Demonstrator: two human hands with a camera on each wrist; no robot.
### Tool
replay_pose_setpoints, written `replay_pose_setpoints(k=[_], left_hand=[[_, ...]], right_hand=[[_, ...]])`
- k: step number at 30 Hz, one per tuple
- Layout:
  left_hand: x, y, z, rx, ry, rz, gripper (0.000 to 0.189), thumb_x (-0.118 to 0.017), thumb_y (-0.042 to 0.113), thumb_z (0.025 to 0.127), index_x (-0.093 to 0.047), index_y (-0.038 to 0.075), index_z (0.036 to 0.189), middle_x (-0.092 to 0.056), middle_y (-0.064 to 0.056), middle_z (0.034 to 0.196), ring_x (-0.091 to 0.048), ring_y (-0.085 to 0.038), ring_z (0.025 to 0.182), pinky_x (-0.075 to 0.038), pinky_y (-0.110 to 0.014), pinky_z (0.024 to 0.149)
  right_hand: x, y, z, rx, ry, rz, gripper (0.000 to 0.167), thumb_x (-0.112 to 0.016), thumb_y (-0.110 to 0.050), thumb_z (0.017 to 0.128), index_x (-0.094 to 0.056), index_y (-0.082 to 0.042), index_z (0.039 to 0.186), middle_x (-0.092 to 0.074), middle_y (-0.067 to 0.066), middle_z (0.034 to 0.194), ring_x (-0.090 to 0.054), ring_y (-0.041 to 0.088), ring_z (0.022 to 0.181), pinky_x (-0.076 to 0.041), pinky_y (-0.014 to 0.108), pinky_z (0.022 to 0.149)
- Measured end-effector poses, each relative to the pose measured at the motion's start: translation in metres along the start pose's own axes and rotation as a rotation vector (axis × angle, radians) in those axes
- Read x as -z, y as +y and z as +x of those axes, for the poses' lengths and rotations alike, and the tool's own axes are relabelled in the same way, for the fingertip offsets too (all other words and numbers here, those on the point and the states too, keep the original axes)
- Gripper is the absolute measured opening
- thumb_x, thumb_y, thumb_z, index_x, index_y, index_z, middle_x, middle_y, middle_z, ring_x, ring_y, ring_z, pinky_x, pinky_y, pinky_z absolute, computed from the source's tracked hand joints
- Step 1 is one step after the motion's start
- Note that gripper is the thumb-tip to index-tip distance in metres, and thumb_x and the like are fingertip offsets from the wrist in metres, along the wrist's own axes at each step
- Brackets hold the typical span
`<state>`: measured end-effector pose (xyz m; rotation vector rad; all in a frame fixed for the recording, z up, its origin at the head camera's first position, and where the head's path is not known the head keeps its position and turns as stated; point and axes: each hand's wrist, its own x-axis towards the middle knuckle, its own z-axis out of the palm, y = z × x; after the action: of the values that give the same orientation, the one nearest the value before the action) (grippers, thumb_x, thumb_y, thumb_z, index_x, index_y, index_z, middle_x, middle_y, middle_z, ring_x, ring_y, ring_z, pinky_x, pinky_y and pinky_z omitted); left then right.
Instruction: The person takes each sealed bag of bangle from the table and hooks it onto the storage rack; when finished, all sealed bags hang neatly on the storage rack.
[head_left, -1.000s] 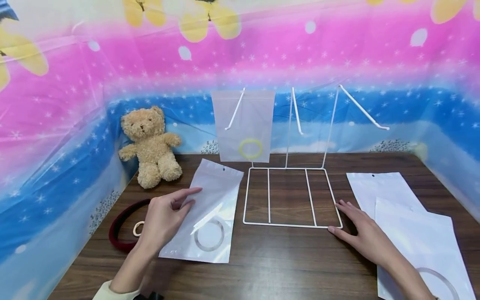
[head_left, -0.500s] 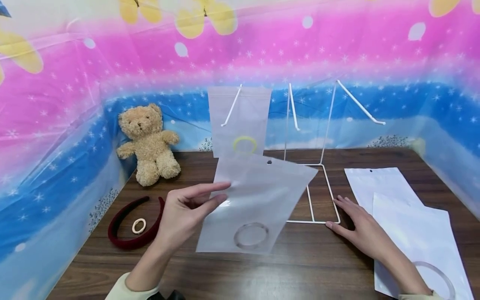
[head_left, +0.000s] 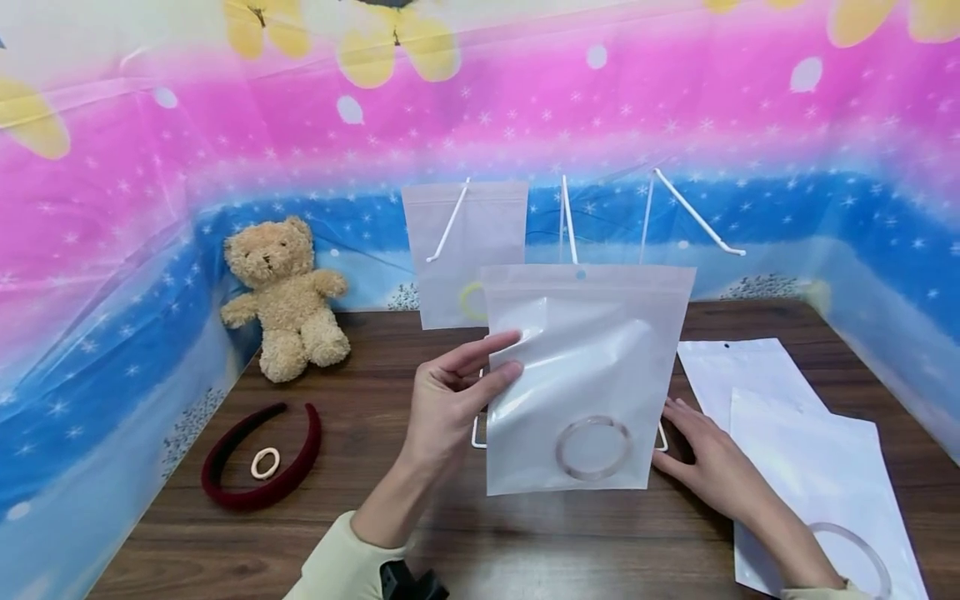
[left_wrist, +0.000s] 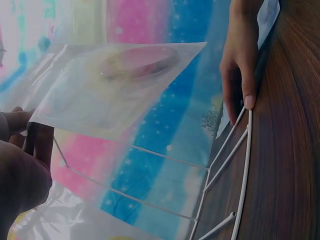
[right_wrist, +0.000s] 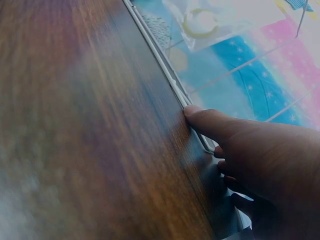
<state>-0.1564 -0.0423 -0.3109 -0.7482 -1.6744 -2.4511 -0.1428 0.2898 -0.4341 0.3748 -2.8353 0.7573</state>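
Observation:
My left hand pinches the left edge of a white, clear-fronted zip bag, held upright with its punched hole at the top. A bracelet, mottled and translucent, shows through the lower part of this bag. Behind it stands a white wire display rack with three hooks, its base mostly hidden in the head view. My right hand holds the rack's front right base corner, the thumb at the front wire. On the left hook hangs another bag with a yellow ring inside.
At right lie more white bags overlapping on the wooden table, one with a ring-shaped item. A dark red headband surrounds a small pale ring at left. A teddy bear sits behind, against the printed cloth.
My left hand has lifted the bag with the bracelet off the table, moved it right and turned it upright before the rack. My right hand stays at the rack's corner.

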Motion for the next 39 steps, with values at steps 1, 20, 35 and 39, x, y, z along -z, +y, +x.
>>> replay_pose_setpoints(k=[1,20,35,39], left_hand=[[-0.002,-0.002,0.001,-0.002,0.004,-0.001,0.033,-0.075,-0.001,0.084,-0.072,0.004,0.117,-0.071,-0.014,0.109,-0.068,-0.013,0.078,-0.055,-0.024,0.063],[-0.005,-0.016,0.018,0.005,0.053,-0.019,0.034,-0.076,0.001,0.084,-0.072,0.004,0.118,-0.07,-0.016,0.112,-0.069,-0.02,0.088,-0.057,-0.027,0.068],[0.0,-0.039,0.074,-0.017,0.14,0.057,0.031,-0.077,0.006,0.084,-0.074,0.007,0.115,-0.072,-0.011,0.108,-0.069,-0.02,0.086,-0.056,-0.026,0.064],[0.0,-0.044,0.095,-0.031,0.169,0.049,0.031,-0.077,0.004,0.084,-0.074,0.008,0.114,-0.072,-0.011,0.108,-0.069,-0.023,0.089,-0.058,-0.03,0.067]], right_hand=[[0.0,0.0,0.0,0.005,0.003,-0.001,0.076,-0.066,-0.05,0.09,-0.044,-0.006,0.147,-0.04,0.022,0.149,-0.03,0.043,0.139,-0.029,0.065,0.104],[0.0,-0.001,0.0,-0.042,-0.01,-0.006,0.085,-0.061,-0.061,0.088,-0.042,-0.003,0.147,-0.037,0.021,0.151,-0.028,0.043,0.14,-0.028,0.065,0.104],[-0.003,-0.003,0.001,-0.056,0.003,-0.005,0.088,-0.061,-0.063,0.087,-0.043,-0.002,0.147,-0.037,0.02,0.151,-0.027,0.041,0.141,-0.028,0.064,0.105],[-0.003,-0.003,0.002,-0.06,0.006,-0.006,0.088,-0.061,-0.064,0.087,-0.043,-0.003,0.147,-0.037,0.02,0.151,-0.027,0.04,0.141,-0.028,0.063,0.106]])
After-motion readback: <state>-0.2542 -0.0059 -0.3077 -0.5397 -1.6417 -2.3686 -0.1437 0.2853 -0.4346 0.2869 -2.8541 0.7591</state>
